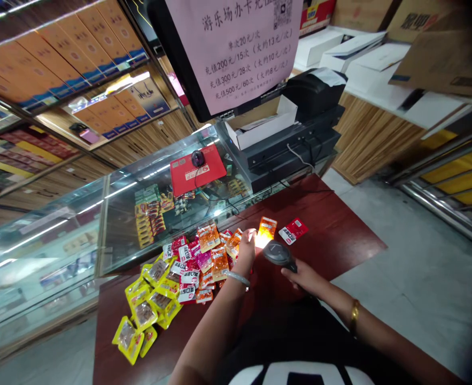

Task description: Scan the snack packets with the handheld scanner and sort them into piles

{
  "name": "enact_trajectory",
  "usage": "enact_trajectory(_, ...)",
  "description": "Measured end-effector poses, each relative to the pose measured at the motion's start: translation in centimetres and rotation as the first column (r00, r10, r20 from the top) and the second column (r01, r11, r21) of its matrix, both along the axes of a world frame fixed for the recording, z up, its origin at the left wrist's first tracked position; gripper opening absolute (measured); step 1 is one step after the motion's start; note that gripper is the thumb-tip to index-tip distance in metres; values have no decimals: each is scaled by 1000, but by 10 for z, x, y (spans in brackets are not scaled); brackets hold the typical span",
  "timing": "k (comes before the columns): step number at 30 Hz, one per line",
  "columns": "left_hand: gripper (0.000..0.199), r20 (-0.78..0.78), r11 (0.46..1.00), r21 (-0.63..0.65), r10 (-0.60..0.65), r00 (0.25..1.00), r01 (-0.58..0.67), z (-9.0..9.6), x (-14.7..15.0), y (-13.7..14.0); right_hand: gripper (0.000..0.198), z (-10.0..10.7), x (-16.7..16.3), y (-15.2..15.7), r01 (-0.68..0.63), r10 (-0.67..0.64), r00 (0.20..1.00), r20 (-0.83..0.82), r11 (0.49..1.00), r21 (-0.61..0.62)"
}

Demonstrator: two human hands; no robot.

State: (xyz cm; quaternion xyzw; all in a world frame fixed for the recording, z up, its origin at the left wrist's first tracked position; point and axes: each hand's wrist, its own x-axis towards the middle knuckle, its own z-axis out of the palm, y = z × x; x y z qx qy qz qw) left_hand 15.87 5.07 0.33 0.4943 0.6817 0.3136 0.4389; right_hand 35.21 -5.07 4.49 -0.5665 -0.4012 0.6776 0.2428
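Observation:
A dark handheld barcode scanner (278, 253) is gripped by its handle in my right hand (302, 276), fingers wrapped round it. Its bright light falls on an orange snack packet (268, 224) just ahead of the scanner head. My left hand (247, 247) pinches that packet at its left edge; the fingertips are partly washed out by the glare. Beside my left wrist lies a loose pile of orange snack packets (220, 262), mixed with red-and-white packets (190, 277) and a magenta packet (204, 261). Yellow snack packets (144, 313) are heaped further left. One red-and-white packet (294, 231) lies apart on the right.
The dark red tabletop (335, 224) adjoins a glass display counter (119, 214). On the glass lie a red mat (215, 160) and a mouse (198, 158). A monitor with a pink paper notice (236, 53), a white open box (260, 125) and a black printer (314, 93) stand behind.

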Motion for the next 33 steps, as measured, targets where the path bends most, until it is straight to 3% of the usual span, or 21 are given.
enact_trajectory(2,28,-225,997,-26,-81,971,77,4,-11,-5,69,0,2,-1,15,-15,1000,-3,1000,8)
enact_trajectory(3,32,-381,993,-61,-120,917,104,5,-18,-10,67,0,3,-2,13,-13,1000,-6,1000,16)
enact_trajectory(6,55,-723,972,-187,-236,649,145,7,-42,-35,65,-5,3,-6,-6,6,1000,-12,999,31)
enact_trajectory(8,65,-790,950,-261,-311,529,169,6,-51,-52,67,-11,1,-10,-16,17,1000,-21,1000,22)
enact_trajectory(11,60,-797,925,-332,-380,469,185,4,-53,-68,67,-16,-2,-14,-43,43,999,-25,999,5)
enact_trajectory(13,50,-773,914,-353,-404,489,197,3,-51,-69,67,-17,-4,-14,-65,65,998,-23,998,0)
enact_trajectory(15,38,-716,906,-368,-420,558,211,2,-49,-64,68,-14,-5,-13,-82,82,996,-20,997,2)
enact_trajectory(17,29,-617,908,-368,-400,678,201,0,-50,-57,69,-10,-5,-11,-91,91,996,-12,996,12)
enact_trajectory(20,21,-412,939,-312,-270,870,144,-6,-51,-50,71,-5,-3,-9,-87,87,996,0,996,21)
enact_trajectory(22,16,-266,962,-253,-174,948,106,-11,-51,-47,72,-4,0,-7,-80,80,997,2,997,22)
enact_trajectory(25,9,-122,977,-202,-92,988,66,-13,-49,-44,73,-5,4,-7,-81,81,997,-4,996,36)
enact_trajectory(33,12,-74,992,-128,0,997,-10,-2,-38,-34,72,6,7,-10,-160,161,985,-59,987,23)
